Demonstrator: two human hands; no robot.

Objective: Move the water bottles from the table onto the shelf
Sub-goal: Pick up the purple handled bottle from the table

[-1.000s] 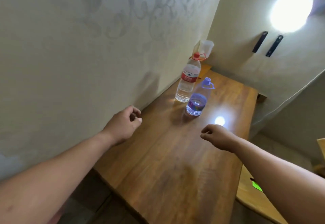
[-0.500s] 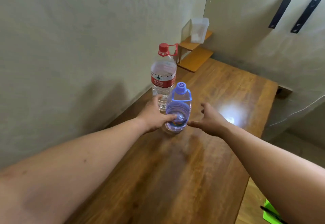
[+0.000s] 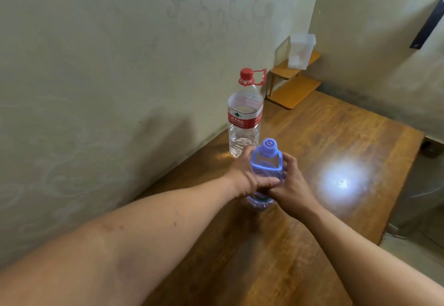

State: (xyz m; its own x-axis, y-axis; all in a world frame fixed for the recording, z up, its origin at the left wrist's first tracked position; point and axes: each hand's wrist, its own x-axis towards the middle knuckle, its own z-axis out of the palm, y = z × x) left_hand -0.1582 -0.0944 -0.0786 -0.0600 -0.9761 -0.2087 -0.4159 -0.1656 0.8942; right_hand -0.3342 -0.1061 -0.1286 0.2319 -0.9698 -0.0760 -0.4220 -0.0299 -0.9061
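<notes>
Near the middle of the frame I have both hands on the purple bottle. My left hand wraps it from the left, fingers curled around the body and the thumb lying across the front. My right hand closes on it from the right, with fingertips up by the shoulder below the cap. The bottle stands upright with its purple cap showing above my hands. Its base is low against the table, but I cannot tell whether it rests on the wood or is just off it.

Just behind it, up and left of centre, the red-capped bottle stands upright on the table close to the wall, untouched and holding some water. The shelf sits in the upper right of the frame, at the table's far corner, and a clear container stands on its upper tier. A bright glare lies on the wood right of my hands. A dark bracket hangs on the wall at the upper right edge
</notes>
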